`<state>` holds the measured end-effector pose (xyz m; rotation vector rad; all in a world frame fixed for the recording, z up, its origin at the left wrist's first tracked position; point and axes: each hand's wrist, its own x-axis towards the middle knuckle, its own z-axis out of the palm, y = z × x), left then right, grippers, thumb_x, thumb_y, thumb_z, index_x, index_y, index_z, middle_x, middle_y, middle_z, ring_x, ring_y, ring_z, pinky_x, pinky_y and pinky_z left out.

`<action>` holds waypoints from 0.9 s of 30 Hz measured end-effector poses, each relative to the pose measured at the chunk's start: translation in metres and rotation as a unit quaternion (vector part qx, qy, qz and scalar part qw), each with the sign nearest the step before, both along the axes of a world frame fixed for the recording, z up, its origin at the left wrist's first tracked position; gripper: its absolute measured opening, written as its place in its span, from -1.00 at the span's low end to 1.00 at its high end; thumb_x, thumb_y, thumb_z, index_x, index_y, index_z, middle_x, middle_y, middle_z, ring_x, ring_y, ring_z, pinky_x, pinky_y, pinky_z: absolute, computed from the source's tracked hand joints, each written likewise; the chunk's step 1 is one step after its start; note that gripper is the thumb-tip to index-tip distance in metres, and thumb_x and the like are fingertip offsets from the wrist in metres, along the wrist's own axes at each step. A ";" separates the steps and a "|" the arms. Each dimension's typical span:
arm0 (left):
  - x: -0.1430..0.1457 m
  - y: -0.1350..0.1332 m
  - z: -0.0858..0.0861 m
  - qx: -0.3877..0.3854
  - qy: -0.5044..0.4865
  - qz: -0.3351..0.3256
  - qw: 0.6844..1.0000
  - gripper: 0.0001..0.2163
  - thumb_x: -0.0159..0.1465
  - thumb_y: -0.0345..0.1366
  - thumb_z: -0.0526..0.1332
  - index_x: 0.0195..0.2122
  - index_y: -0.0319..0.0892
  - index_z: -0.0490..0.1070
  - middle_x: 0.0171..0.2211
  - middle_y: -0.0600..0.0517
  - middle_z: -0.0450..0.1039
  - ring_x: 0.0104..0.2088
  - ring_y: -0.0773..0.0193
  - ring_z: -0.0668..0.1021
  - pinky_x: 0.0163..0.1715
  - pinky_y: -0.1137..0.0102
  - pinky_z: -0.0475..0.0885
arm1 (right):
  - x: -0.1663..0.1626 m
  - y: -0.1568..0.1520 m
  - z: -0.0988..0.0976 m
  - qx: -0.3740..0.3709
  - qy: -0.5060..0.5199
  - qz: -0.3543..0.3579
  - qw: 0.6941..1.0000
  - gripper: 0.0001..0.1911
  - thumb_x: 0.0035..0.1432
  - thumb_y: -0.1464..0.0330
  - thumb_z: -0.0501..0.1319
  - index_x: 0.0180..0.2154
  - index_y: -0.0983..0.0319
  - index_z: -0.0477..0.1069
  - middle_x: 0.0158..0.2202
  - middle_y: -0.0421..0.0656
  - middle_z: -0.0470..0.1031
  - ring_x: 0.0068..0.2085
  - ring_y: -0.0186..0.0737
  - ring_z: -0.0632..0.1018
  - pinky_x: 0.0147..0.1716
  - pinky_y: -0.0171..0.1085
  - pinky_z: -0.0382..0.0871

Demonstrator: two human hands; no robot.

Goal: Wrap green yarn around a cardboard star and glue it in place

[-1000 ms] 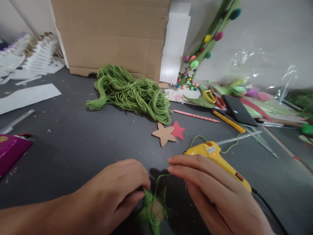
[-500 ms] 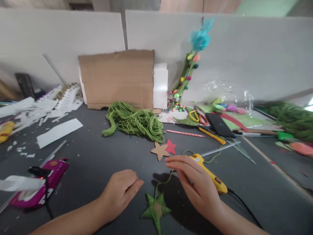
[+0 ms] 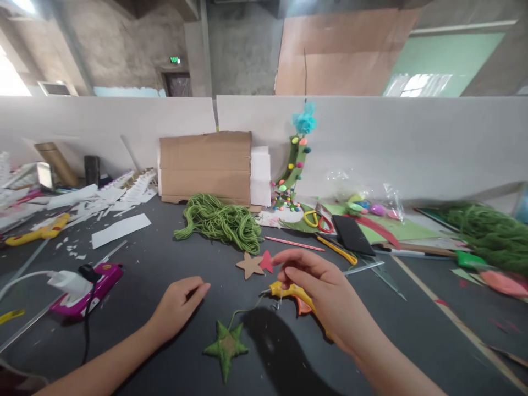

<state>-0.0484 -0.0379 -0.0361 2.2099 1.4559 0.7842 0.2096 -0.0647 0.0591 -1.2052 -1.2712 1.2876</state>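
A star wrapped in green yarn (image 3: 226, 345) lies on the dark table (image 3: 165, 258) near me, a loose yarn strand trailing from it up toward my right hand. My right hand (image 3: 322, 286) is raised above a yellow glue gun (image 3: 293, 296), fingers curled as if pinching the strand; what it holds is too thin to make out. My left hand (image 3: 179, 302) rests on the table left of the star, fingers loosely together, holding nothing. A brown cardboard star (image 3: 248, 265) and a red star (image 3: 266, 262) lie just beyond.
A green yarn bundle (image 3: 220, 221) lies in front of a cardboard sheet (image 3: 205, 168). A pink glue gun (image 3: 88, 289) with plug sits at left. Scissors (image 3: 317, 220), a black phone (image 3: 352, 234), pencils and a pom-pom decoration (image 3: 293, 165) are at back right. White paper scraps (image 3: 103, 198) lie at left.
The view has tilted up and back. My left hand has let go of the green star and slid left. My right hand has lifted off the yellow glue gun.
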 end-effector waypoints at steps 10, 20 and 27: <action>0.002 0.000 -0.003 -0.045 0.012 0.041 0.998 -0.64 0.31 -0.13 -0.07 -0.59 -0.16 0.20 -0.63 0.15 0.23 -0.57 0.36 0.39 -0.50 0.49 0.24 | 0.033 -0.002 -0.035 -0.006 0.056 -0.076 0.996 -0.75 -0.02 0.44 0.06 -0.28 0.20 0.43 -0.53 -0.30 0.22 -0.60 -0.45 0.18 -0.61 -0.42 0.13; 0.003 -0.002 0.000 -0.007 0.023 0.018 1.000 -0.66 0.31 -0.19 -0.07 -0.60 -0.15 0.18 -0.64 0.14 0.24 -0.59 0.36 0.36 -0.52 0.49 0.24 | 0.050 0.009 -0.027 0.070 -0.058 -0.114 0.989 -0.68 0.11 0.25 0.09 -0.11 0.23 0.34 -0.36 -0.16 0.40 -0.66 -0.47 0.20 -0.66 -0.37 0.13; -0.003 -0.006 0.000 0.034 0.026 -0.006 0.999 -0.67 0.30 -0.21 -0.06 -0.60 -0.16 0.21 -0.60 0.11 0.25 -0.54 0.32 0.35 -0.45 0.43 0.22 | 0.071 0.010 -0.038 0.020 -0.517 -0.031 0.855 -0.79 -0.01 0.22 0.16 -0.56 0.21 0.38 -0.57 -0.14 0.39 -0.52 -0.20 0.35 -0.54 -0.26 0.08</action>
